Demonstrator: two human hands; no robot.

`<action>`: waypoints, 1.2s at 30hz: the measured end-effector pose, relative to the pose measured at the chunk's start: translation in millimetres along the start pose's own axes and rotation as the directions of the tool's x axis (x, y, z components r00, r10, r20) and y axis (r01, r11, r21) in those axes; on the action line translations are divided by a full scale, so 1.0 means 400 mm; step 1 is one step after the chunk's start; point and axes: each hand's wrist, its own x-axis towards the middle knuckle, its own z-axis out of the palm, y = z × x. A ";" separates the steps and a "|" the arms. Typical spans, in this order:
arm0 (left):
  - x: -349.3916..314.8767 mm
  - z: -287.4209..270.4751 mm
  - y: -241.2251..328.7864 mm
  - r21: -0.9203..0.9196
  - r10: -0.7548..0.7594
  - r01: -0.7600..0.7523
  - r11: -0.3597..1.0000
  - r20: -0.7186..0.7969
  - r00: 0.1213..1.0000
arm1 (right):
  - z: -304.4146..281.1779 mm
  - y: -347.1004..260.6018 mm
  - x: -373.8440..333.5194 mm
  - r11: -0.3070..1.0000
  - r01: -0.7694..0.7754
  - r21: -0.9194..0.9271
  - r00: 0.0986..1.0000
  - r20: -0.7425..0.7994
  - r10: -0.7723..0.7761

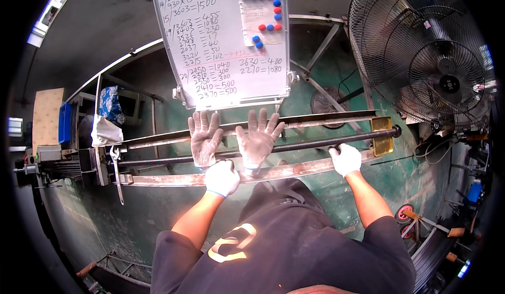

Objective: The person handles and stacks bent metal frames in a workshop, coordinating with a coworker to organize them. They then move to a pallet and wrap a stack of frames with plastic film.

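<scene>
My left hand (222, 179), in a white knitted glove, is closed at the near flat metal rail (284, 172). My right hand (345, 160), gloved alike, is closed further right along that rail. A dark patch shows at the fingers of each hand, but what they hold, if anything, I cannot make out. Two empty greyish work gloves, one on the left (203, 140) and one on the right (258, 139), lie palm up across the frame between my hands. Beneath them runs a long dark rod (310, 143). An open-ended wrench (117, 175) rests at the frame's left end.
A yellow tray (383, 145) sits under the rod's right end. Behind the frame stands a whiteboard (221, 41) with magnets. A large fan (426, 47) is at the upper right. At the left are a blue bin (64, 122) and a white cloth (107, 131).
</scene>
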 end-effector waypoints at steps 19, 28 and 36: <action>-0.005 0.013 -0.009 -0.013 0.005 -0.005 1.000 -0.023 1.000 | 0.000 0.000 -0.005 1.000 0.013 0.007 1.000 -0.022 -0.013; -0.007 0.010 -0.004 -0.023 0.013 -0.014 1.000 -0.051 0.999 | 0.009 0.005 0.000 1.000 0.002 0.006 0.999 -0.042 -0.002; -0.011 0.010 -0.002 -0.019 0.020 -0.021 1.000 -0.079 0.997 | -0.005 -0.004 -0.006 1.000 0.005 0.022 1.000 -0.025 -0.005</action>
